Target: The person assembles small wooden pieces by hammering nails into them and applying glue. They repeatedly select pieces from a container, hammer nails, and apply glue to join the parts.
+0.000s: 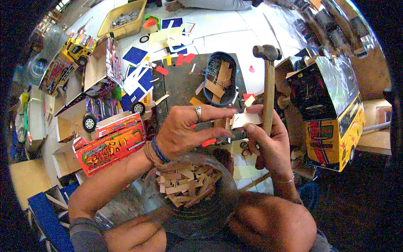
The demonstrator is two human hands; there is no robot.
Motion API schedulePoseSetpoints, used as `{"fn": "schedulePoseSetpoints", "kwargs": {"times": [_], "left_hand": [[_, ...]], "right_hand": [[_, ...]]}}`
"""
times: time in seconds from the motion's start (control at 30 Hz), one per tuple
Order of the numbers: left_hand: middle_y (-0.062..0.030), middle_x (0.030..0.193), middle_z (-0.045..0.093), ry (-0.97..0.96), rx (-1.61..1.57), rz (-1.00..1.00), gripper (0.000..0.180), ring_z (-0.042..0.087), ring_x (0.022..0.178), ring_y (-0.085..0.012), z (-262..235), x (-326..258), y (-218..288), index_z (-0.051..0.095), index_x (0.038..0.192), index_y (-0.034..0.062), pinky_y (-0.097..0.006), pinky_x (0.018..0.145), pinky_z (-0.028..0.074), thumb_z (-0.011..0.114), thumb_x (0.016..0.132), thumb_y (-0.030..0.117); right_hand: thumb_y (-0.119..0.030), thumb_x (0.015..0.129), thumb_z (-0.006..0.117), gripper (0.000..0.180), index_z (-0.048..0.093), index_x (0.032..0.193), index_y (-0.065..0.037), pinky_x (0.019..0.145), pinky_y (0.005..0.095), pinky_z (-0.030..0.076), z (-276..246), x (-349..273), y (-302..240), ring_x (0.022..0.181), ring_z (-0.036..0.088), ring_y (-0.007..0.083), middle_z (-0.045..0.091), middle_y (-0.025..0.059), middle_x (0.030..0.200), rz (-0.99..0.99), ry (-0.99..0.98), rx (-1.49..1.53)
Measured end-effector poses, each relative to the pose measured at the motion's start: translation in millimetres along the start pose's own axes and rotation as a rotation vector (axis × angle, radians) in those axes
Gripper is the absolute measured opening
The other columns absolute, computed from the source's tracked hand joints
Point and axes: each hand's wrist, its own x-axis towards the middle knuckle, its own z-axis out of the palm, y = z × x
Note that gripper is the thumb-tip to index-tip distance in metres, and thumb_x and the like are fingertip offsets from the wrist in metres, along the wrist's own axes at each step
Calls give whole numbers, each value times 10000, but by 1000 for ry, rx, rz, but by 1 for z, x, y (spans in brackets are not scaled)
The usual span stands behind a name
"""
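My left hand, wearing a ring and cords at the wrist, reaches in from the left. Its thumb and index finger pinch the left end of a small white-faced wooden piece. The thumb and fingers of my right hand hold the other end. A hammer is also held in my right hand, its handle upright through the fingers and its dark metal head pointing away from me. Just beyond my hands, a blue oval tray contains nails and wooden strips.
A clear round tub of wooden offcuts sits between my knees. Toy truck bodies, one red, crowd the left; a yellow-and-black one stands right. A dark board lies ahead with coloured scraps. Farther off is a yellow basin.
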Motion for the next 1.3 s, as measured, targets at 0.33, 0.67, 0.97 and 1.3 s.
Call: {"fn": "schedulePoseSetpoints", "kwargs": {"times": [0.33,0.67,0.97,1.3], "left_hand": [[-93,997,763,77,54,58,330,743,938,-158,-1,-1,-1,709,1132,36,-310,840,584,815,857,185],[-105,965,763,58,65,68,282,755,895,-197,-3,-1,-5,707,1132,54,-329,810,589,772,873,146],[-118,953,764,104,31,127,287,757,893,-222,2,-1,-9,705,1125,57,-336,819,595,773,862,150],[-119,947,763,93,0,103,304,756,880,-218,2,0,-12,710,1124,69,-330,805,593,791,859,192]], "right_hand": [[-86,944,668,382,543,1305,-73,437,208,405,14,1,5,513,483,36,618,0,776,-28,68,-42],[-60,961,631,360,549,1311,-59,433,192,338,16,0,2,524,479,28,631,-9,805,-69,33,-138],[-33,968,607,411,530,1371,-35,433,186,324,24,0,-1,523,449,9,627,-1,888,-92,90,-127],[-111,964,672,442,541,1385,-95,552,191,462,13,0,-1,687,581,43,676,14,1011,-14,45,-54]]}}
